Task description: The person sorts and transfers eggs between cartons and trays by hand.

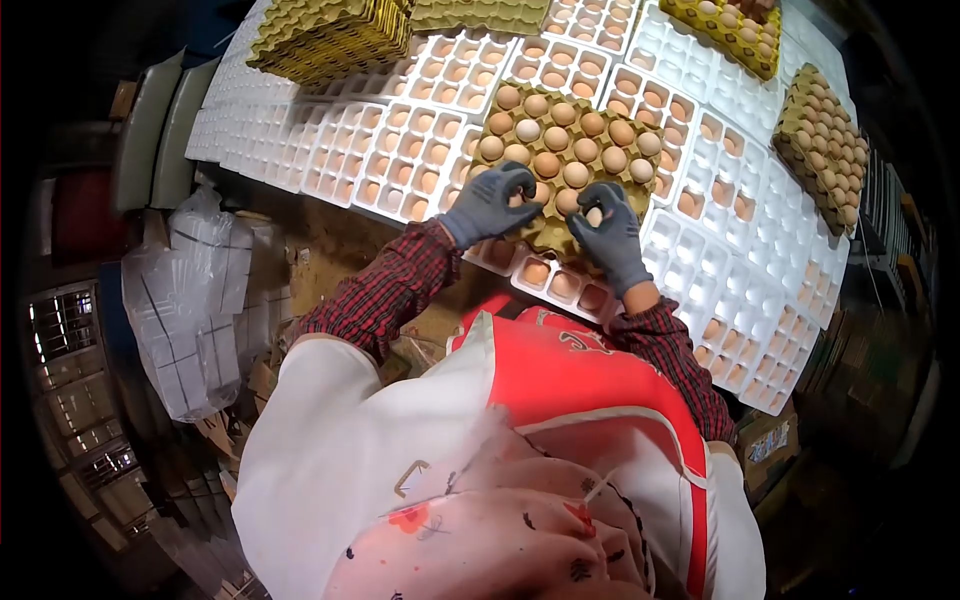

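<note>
A brown pulp egg tray (550, 237) with rows of brown and paler eggs (546, 165) lies in front of me, on top of white foam egg trays. My left hand (488, 205), in a grey glove, is at the tray's near left, thumb and fingers curled round an egg (515, 200). At the near right, my right hand (612, 235), gloved the same way, pinches another egg (595, 216). The near row of the pulp tray shows bare cups between the hands. Part of each held egg is hidden by the fingers.
White foam trays (690, 262) cover the table, some with eggs in their cups. A stack of pulp trays (325, 40) stands at the far left. More egg-filled pulp trays (822, 150) are on the right. Plastic-wrapped white bundles (190, 300) stand beside the table at left.
</note>
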The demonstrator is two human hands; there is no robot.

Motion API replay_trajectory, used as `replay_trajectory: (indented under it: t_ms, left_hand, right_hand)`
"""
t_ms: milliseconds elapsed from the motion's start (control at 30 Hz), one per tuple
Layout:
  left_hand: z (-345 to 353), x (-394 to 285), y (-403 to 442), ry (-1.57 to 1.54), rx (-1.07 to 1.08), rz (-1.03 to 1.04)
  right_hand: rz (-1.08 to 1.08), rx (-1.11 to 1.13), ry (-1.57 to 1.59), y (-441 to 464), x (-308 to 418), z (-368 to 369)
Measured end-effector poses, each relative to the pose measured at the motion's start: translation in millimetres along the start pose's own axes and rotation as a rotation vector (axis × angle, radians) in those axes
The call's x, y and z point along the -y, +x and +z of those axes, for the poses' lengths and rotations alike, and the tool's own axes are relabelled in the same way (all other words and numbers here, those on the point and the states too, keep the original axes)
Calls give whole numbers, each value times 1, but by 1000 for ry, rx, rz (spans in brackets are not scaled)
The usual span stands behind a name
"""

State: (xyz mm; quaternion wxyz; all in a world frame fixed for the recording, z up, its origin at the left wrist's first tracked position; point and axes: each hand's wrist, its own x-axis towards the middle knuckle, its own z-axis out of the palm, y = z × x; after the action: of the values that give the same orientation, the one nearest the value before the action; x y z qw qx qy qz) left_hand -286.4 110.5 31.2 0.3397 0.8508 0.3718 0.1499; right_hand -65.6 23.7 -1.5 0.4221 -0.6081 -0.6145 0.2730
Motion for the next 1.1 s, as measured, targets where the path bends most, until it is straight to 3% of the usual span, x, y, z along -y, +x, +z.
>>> replay_trajectory:
  t_ms: [67,100,200,233,267,333,367,400,433,467,533,600,700,733,767,867,900,933,1000,1100]
  left_hand:
    - [37,8,15,574,44,155]
    - [45,5,20,701,35,148]
    - [35,14,26,485,67,229]
    - [2,-5,27,362,217,120]
    - [-11,3,23,92,142,84]
    - [-34,20,23,-629,147,-169]
    - [-40,27,25,-841,161,-218]
    - [-44,30,31,-1053,173,-268]
    - [-49,26,42,-995,191,-231]
    - [-48,22,50,-979,289,-322]
    - [-23,34,71,-89,145,247]
    - [-7,5,67,496,62,277]
    - [23,24,71,818,52,170]
    - [18,21,73,754,38,198]
    - [13,17,73,699,75,158]
    - [-16,-5,69,499,66,-1]
    - [-16,-2,65,304,13,53]
    - [-15,-19,55,84,19,68]
    - [11,-74,35,-173,176,115]
    - [81,-135,6,-129,465,201]
  right_hand:
    - [5,140,-506,12,23,15]
    - [-1,153,-677,13,23,28]
    - [93,143,-428,17,12,24]
    - [16,26,-186,15,7,10]
    - [177,-91,101,12,5,1]
    - [347,-72,522,21,-8,-22]
    - [265,2,404,31,-11,-27]
    - [-93,8,-99,42,-19,-22]
    - [-8,75,-438,50,2,-13]
    - [86,140,-782,61,28,3]
    - [143,139,-1078,69,19,44]
    - [117,166,-1189,72,21,49]
    - [148,172,-1085,73,18,36]
    - [137,171,-1004,69,16,30]
    - [38,5,-853,63,2,24]
    - [163,-225,59,21,-5,-43]
    - [210,-283,135,-4,-11,-68]
    - [424,-266,498,-34,6,-105]
    - [759,-296,354,-96,-3,-154]
    - [647,-235,-5,-186,-30,-162]
